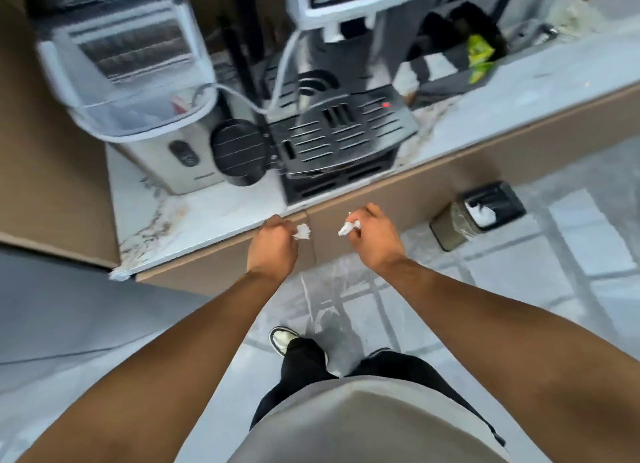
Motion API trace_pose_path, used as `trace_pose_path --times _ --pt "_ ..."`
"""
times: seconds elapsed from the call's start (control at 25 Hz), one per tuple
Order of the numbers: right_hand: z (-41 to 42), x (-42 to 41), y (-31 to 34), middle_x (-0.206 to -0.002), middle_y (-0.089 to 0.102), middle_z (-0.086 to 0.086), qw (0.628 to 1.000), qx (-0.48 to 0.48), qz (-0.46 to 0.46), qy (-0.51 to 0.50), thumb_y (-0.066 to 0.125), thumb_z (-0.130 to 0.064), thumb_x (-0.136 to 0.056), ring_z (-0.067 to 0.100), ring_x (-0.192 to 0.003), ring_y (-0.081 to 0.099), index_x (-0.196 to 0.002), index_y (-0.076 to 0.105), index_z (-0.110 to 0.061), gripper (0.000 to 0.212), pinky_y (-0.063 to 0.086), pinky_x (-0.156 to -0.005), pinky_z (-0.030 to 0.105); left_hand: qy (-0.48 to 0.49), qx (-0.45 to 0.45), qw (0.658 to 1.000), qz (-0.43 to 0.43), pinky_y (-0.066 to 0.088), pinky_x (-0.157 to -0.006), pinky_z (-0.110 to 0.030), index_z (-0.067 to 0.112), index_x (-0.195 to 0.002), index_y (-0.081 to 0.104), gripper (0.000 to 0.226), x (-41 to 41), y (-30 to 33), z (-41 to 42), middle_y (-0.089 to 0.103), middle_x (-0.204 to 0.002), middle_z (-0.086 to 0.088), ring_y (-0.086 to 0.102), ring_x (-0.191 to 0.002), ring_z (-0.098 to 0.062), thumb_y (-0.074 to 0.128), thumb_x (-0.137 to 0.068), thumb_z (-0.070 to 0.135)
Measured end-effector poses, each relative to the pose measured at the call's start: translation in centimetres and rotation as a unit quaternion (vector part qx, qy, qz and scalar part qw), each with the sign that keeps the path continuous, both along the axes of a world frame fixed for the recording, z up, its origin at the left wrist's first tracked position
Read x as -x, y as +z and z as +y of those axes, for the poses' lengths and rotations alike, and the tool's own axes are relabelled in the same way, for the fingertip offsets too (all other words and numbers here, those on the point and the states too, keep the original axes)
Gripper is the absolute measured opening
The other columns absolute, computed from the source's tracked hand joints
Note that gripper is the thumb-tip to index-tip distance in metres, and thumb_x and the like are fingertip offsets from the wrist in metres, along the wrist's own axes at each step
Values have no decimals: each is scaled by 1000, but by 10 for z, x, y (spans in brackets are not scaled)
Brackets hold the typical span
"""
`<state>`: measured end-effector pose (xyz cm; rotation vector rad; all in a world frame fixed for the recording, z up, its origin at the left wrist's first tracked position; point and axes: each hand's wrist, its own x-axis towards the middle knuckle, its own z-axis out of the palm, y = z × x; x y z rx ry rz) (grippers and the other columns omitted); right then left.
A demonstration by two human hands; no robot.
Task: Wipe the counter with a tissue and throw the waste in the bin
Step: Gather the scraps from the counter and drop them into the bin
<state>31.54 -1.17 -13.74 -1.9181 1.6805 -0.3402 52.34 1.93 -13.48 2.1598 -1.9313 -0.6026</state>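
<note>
My left hand (273, 243) is closed on a small crumpled white tissue (302, 231), held just in front of the counter's front edge. My right hand (372, 236) grips another crumpled tissue (349, 228) at about the same height, a short gap from the left one. Both hands hover off the white marble counter (214, 213), in front of its brown cabinet face. A small bin (460, 225) with a black rim stands on the floor to the right of my right hand, against the cabinet, with white tissue inside it.
A black coffee machine (332, 133) and a silver appliance (166, 151) crowd the counter near its front edge. A black bag with a green packet (479, 56) sits further right. A brown panel (52, 151) borders the counter on the left. My feet stand on grey tiled floor (519, 272).
</note>
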Motion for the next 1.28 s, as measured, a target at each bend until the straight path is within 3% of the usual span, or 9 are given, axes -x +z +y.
trace_pose_path --times 0.4,0.56,0.8,0.96,1.28 --pt "43 238 5 -121 51 9 979 -4 33 -202 58 -16 -88 33 -96 62 -105 66 -16 19 48 -87 36 -191 22 981 -23 50 -80 -40 11 -100 71 18 228 8 -32 60 -105 -10 62 -96 -32 56 -93 18" --pt "56 304 1 -120 52 8 959 -11 18 -283 58 -17 -90 32 -97 60 -108 65 -14 19 47 -87 36 -272 11 962 -24 53 -82 -45 11 -100 69 16 303 6 -44 58 -102 -8 63 -93 -32 56 -94 20" --pt "43 381 -16 -114 55 8 930 -30 -3 -365 61 -17 -89 29 -96 60 -107 67 -14 19 49 -88 35 -359 -1 933 -21 53 -78 -40 12 -93 69 14 400 -18 -97 60 -96 -7 63 -88 -30 57 -91 19" --pt "9 433 -29 -111 54 7 918 -52 8 -392 60 -15 -89 29 -92 60 -106 66 -15 18 50 -84 35 -379 -12 925 -11 48 -77 -37 12 -87 69 10 462 -44 -157 63 -93 -7 62 -88 -28 61 -89 16" --pt "-99 497 -35 -109 55 7 916 -101 20 -389 58 -13 -88 29 -88 62 -104 67 -12 18 55 -80 39 -328 -58 942 22 55 -77 -42 15 -87 71 8 540 -61 -264 66 -98 -5 62 -88 -26 63 -89 15"
